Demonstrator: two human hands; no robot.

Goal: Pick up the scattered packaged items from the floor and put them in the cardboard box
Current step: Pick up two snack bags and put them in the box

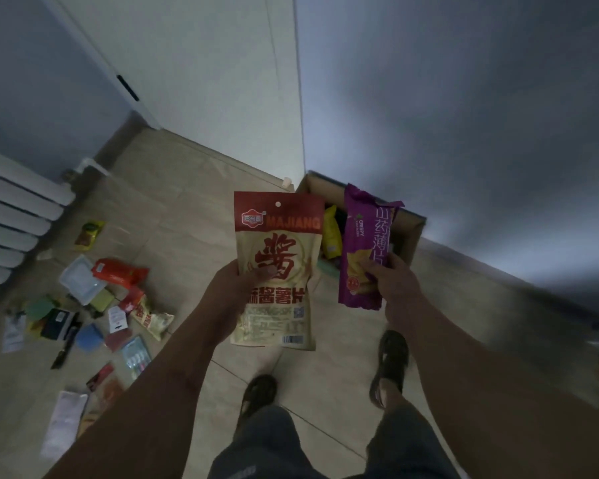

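Observation:
My left hand (237, 285) grips a cream and red chip bag (277, 271) marked MAJIANG, held upright in front of me. My right hand (391, 281) holds a purple snack pack (363, 243) by its right edge, also upright. Both packs hang in the air just in front of the open cardboard box (408, 229), which stands on the floor against the wall. A yellow bag (331, 233) lies inside the box. Several more packaged items (118, 271) lie scattered on the tiled floor at the left, among them an orange pack and a cream bag (151, 318).
A white radiator (11, 219) runs along the left wall. A white door (194, 81) stands behind the floor area. My two sandalled feet (389, 364) are on the tiles below the hands. A black pen-like object (63, 350) lies among the scattered items.

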